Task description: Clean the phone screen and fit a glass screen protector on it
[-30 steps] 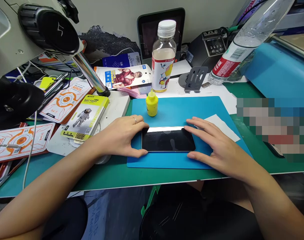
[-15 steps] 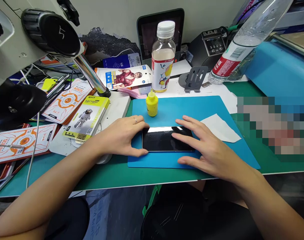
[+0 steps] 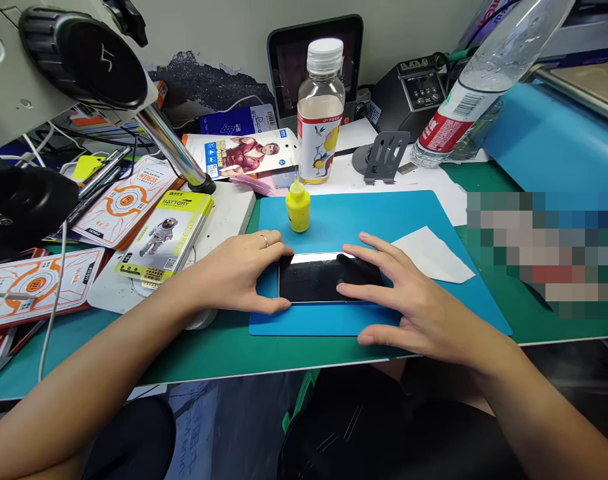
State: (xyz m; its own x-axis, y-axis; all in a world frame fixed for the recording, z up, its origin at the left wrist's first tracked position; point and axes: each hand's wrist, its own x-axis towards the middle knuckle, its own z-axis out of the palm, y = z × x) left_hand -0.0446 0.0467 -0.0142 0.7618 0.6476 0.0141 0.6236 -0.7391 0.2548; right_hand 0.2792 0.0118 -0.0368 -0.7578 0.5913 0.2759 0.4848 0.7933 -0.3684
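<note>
Worktop (image 3: 209, 360) was lit bright and fairly even, source direction unclear. White glare strip ran along the phone's (image 3: 309, 283) far edge; chrome post (image 3: 168, 148) showed highlights. Below the worktop went dim. Wide-angle stretch skewed the water bottle (image 3: 471, 100). Mosaic patch (image 3: 549, 253) covered the right side.

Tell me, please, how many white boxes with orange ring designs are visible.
2: one box at the picture's left edge, another box behind it, beside the battery package; more may be hidden.

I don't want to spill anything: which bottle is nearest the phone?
The small yellow bottle, standing on the blue mat just beyond the phone; the white-capped bottle and the large clear bottle at right stand behind the mat.
</note>
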